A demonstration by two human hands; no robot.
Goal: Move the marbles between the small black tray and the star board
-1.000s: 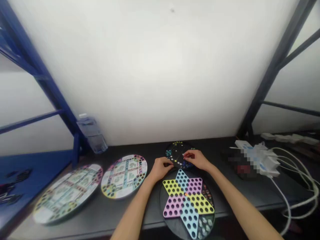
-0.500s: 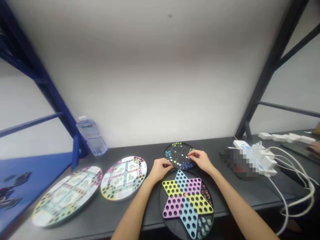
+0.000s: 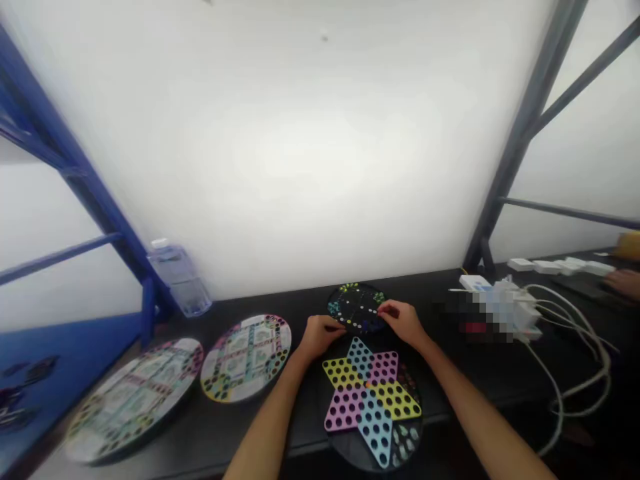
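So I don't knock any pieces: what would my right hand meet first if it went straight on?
Most likely the small round black board. The right hand points at its edge, and the fingertips look at or on it, though depth is unclear.

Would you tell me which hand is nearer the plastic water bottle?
Left. The left hand is to the right of the water bottle; the right hand is farther right.

Head-worn camera sat above and behind the left hand (image 3: 320, 337) and right hand (image 3: 403, 322), facing forward and down at the tabletop (image 3: 280, 301).
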